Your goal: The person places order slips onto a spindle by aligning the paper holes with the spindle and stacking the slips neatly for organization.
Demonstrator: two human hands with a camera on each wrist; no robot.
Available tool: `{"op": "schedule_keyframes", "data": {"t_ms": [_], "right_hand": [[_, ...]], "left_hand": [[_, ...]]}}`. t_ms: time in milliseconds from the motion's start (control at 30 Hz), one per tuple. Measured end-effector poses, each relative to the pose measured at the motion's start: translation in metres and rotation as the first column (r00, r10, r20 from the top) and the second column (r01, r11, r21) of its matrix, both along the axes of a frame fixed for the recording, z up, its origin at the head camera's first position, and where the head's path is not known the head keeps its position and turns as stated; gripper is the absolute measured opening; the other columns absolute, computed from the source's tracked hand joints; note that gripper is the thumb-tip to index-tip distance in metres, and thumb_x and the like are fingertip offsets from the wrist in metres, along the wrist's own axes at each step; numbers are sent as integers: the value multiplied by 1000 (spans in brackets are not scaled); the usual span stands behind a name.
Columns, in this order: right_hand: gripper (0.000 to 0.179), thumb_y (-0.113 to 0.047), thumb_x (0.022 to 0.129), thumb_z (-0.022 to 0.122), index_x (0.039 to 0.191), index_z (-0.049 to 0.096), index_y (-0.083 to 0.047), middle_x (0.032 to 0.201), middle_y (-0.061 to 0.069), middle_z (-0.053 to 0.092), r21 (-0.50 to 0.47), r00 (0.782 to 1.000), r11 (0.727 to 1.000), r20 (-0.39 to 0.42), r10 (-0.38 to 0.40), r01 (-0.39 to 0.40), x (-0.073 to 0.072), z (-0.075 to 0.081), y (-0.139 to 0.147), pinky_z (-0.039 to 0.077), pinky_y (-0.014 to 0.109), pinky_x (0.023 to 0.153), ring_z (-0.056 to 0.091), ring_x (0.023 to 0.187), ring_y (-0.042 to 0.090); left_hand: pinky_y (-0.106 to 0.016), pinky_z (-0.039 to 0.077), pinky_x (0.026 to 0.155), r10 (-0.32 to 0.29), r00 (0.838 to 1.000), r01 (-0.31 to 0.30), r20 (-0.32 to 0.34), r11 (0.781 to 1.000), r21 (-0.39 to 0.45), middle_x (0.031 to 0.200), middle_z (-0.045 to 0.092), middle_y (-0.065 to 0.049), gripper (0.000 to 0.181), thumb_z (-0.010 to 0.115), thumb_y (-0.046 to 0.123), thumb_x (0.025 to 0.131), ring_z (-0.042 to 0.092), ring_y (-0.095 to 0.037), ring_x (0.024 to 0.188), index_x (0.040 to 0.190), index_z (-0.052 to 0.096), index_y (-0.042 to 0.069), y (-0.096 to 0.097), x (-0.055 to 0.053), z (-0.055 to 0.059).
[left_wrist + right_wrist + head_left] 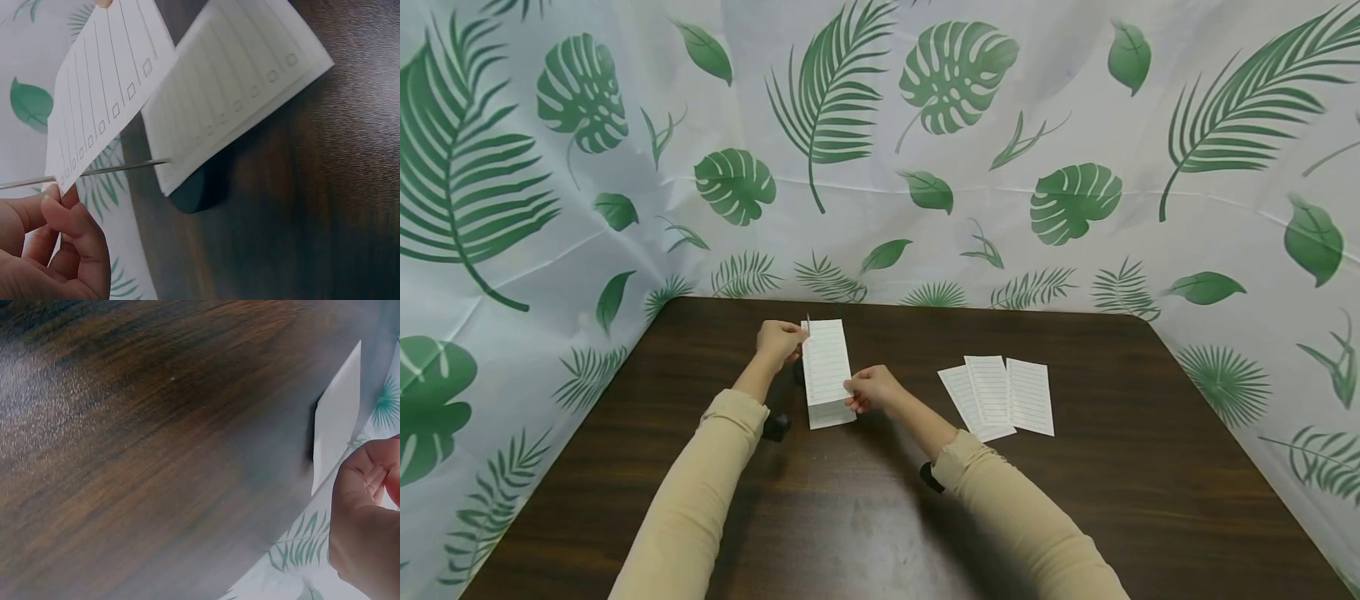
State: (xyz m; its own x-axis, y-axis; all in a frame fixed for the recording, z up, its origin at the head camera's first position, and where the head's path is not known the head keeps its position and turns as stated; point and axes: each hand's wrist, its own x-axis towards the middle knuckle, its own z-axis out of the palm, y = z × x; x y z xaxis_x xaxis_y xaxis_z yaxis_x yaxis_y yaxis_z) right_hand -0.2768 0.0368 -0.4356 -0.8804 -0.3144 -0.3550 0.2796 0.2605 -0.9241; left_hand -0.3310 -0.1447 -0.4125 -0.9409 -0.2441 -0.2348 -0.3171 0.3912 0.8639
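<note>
A lined white paper slip with checkbox squares [826, 358] is held between both hands. My left hand [780, 340] pinches its far left corner beside a thin upright metal spike [125, 167]. The spike shows on both sides of that corner in the left wrist view. At the slip's near right edge, my right hand [872, 389] pinches with thumb and fingers. Beneath the held slip lies a stack of similar slips [237, 94], which the spike's lower end meets. A dark rounded base [195, 190] sticks out from under the stack.
Three loose lined slips overlap on the dark wooden table [865, 517], right of my right hand: a left one [957, 385], a middle one [988, 385] and a right one [1032, 396]. A leaf-patterned curtain [865, 242] stands behind the table and at its sides.
</note>
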Motion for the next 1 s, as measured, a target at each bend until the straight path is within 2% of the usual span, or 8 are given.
{"op": "schedule_keyframes", "data": {"t_ms": [67,133,300,400,533,700,833,1000], "right_hand": [[23,-3,94,50,104,58,16,51,-2,55,16,1000,1000,-1,0,0,1,-2,0,44,14,44,50,43,3],[23,-3,93,51,102,59,16,51,-2,55,31,1000,1000,-7,-4,4,2,-4,0,43,13,43,50,43,3],[19,-4,93,51,82,60,8,50,-1,54,96,999,995,-36,31,-27,2,-10,0,42,13,41,49,42,4],[25,-8,94,51,74,59,3,49,-2,53,157,996,985,-37,78,-71,3,-13,2,41,14,41,48,41,5],[28,-11,95,50,73,60,3,48,-3,50,211,990,969,-23,138,-130,5,-13,3,37,14,40,43,40,5],[28,-11,96,49,76,61,5,47,-4,49,224,985,962,-24,168,-159,8,-12,5,34,14,40,39,41,5],[28,-10,96,49,81,63,10,46,-4,50,222,983,960,-38,181,-168,8,-14,7,33,14,40,38,40,4],[31,-8,95,50,73,63,10,44,-3,51,242,977,953,-67,204,-182,7,-18,10,30,17,39,35,38,6]], "left_hand": [[-28,57,62,11,1000,-11,6,999,-31,85,64,-10,23,61,18,90,52,-8,52,104,70,1,1,0,-4],[-25,57,59,23,1000,-22,8,998,-53,90,66,-13,24,62,19,90,51,-7,50,103,71,2,1,0,-7],[-18,52,51,44,999,-44,1,995,-86,104,66,-15,24,62,21,89,48,-6,46,102,71,3,4,5,-14],[-21,53,54,47,999,-47,-5,994,-94,106,67,-17,24,63,20,89,47,-6,46,101,71,2,5,8,-17],[-23,55,56,66,998,-65,-2,992,-112,102,68,-17,22,65,20,88,49,-7,47,98,71,1,6,11,-21],[-18,51,49,82,997,-79,15,987,-138,100,69,-16,20,65,20,86,50,-7,48,94,72,2,7,10,-26],[-14,45,43,68,997,-62,34,984,-167,101,69,-17,20,64,20,87,49,-6,47,94,72,3,8,10,-28],[-14,42,41,47,997,-32,66,977,-212,97,69,-14,20,61,21,89,47,-5,46,96,70,5,8,11,-33]]}}
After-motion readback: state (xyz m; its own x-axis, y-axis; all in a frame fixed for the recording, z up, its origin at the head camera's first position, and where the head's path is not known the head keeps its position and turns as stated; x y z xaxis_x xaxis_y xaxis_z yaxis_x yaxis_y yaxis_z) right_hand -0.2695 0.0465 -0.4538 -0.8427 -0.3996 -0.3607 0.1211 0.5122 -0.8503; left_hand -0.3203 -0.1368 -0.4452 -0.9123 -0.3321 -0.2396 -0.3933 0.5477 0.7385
